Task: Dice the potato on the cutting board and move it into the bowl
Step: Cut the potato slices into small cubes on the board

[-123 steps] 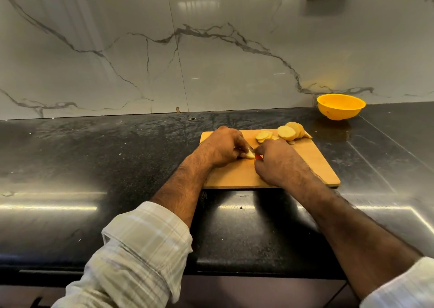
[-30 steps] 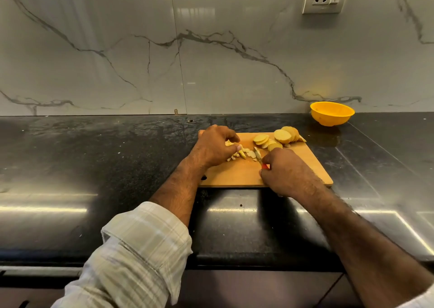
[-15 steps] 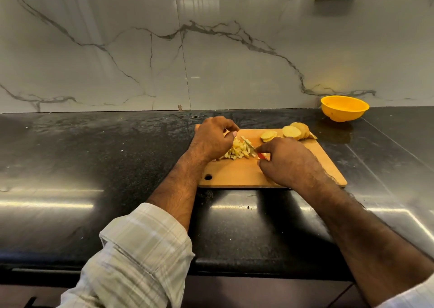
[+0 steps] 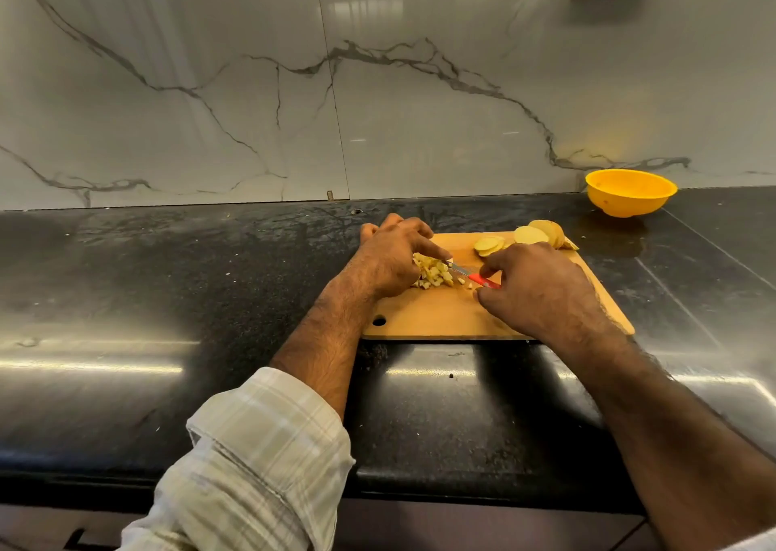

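Since the frame half a second before, more of the knife [image 4: 474, 275] had come into view, its red handle showing. Right hand [image 4: 541, 290] gripped the handle, fingers curled round it, the blade tip touching the diced potato pile [image 4: 434, 273]. Left hand [image 4: 392, 259] cupped the pile with curled fingers. Uncut potato slices [image 4: 520, 238] lay at the far edge of the cutting board [image 4: 441, 315]; the yellow bowl [image 4: 630, 193] stood well apart on the black counter [image 4: 168, 298].
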Motion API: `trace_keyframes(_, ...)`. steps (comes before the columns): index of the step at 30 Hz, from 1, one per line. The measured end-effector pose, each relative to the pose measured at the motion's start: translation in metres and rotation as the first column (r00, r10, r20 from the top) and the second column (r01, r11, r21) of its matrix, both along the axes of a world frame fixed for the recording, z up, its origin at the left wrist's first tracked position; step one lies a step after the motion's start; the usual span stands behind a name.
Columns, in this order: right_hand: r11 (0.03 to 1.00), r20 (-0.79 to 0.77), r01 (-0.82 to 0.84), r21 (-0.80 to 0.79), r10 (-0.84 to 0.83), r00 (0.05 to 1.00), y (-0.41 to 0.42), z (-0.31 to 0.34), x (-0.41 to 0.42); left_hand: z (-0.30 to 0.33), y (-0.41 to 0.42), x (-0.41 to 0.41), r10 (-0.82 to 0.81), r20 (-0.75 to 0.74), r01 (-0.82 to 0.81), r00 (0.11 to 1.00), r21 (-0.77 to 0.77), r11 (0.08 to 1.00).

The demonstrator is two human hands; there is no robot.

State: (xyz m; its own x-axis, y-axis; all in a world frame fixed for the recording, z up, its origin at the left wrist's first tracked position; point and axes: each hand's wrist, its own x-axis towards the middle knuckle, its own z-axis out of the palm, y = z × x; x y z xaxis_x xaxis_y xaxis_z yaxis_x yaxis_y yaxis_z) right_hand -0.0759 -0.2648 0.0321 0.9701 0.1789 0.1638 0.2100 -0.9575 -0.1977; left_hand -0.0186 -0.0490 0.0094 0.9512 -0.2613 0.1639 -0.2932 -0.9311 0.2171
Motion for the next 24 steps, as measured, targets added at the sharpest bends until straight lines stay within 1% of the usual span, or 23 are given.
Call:
trace_keyframes(2,0.999,-0.010,0.005,0.037,-0.005,1.000,-0.006,-0.001,0.000,0.000,0.004,0.002,0.042,-0.008,-0.042,0.999,0.010,0.999)
trace_keyframes(6,0.996,-0.011,0.044,0.083,-0.043,0.999,-0.019,0.000,-0.005,-0.001,0.006,0.005,0.120,-0.033,-0.121,0.992,-0.059,0.991)
trace_keyframes(9,0.990,-0.008,0.084,0.109,-0.084,0.996,-0.025,0.001,-0.010,-0.002,0.006,0.005,0.105,-0.026,-0.108,0.994,-0.184,0.977)
trace_keyframes(11,0.989,-0.026,0.118,0.089,-0.116,0.993,-0.025,-0.001,-0.012,-0.002,0.004,0.003,0.090,-0.010,-0.090,0.996,-0.239,0.967)
trace_keyframes(15,0.995,-0.136,0.096,0.034,-0.090,0.987,-0.007,-0.009,-0.013,-0.006,0.004,0.003,0.090,0.033,-0.075,0.995,-0.315,0.946)
trace_keyframes(17,0.994,-0.153,0.080,0.072,-0.068,0.986,0.005,-0.012,-0.010,-0.007,0.005,0.005,0.096,0.046,-0.075,0.994,-0.335,0.939)
trace_keyframes(20,0.987,-0.105,0.106,0.122,-0.093,0.990,0.015,-0.010,-0.002,-0.007,0.006,0.006,0.103,0.058,-0.077,0.993,-0.342,0.937)
trace_keyframes(21,0.986,-0.093,0.116,0.121,-0.105,0.990,0.017,-0.009,0.001,-0.007,0.007,0.007,0.103,0.066,-0.075,0.993,-0.341,0.937)
trace_keyframes(24,0.988,-0.123,0.126,0.087,-0.114,0.986,0.021,-0.008,0.003,-0.008,0.009,0.010,0.095,0.074,-0.065,0.993,-0.334,0.940)
